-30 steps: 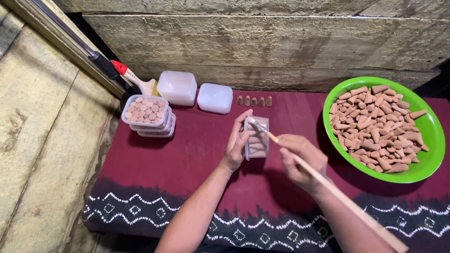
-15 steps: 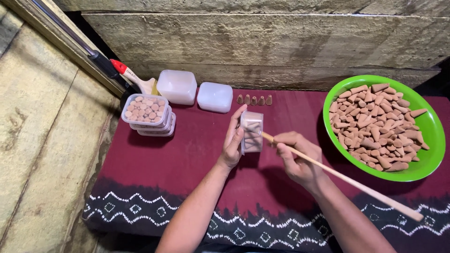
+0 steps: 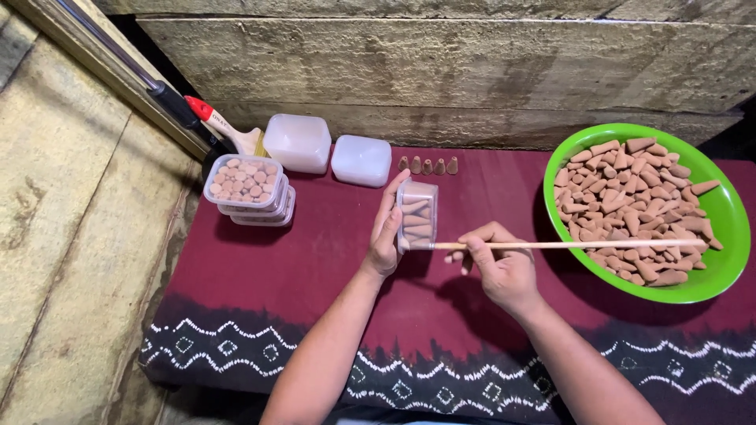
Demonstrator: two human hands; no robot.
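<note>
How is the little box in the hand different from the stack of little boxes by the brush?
The held box is tipped on its side in the left hand, up off the cloth; the stacked boxes sit flat on the cloth. The held box shows only a few cones lying sideways; the top stacked box is packed full, round ends up. A stick in the right hand reaches the held box; nothing touches the stack. Both are small, clear plastic and hold brown cones.

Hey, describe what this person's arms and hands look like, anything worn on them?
Both forearms are bare right up to the bottom edge of the picture, with no sleeves in view. The left hand and right hand wear no gloves, and no watch, bracelet or ring shows.
</note>
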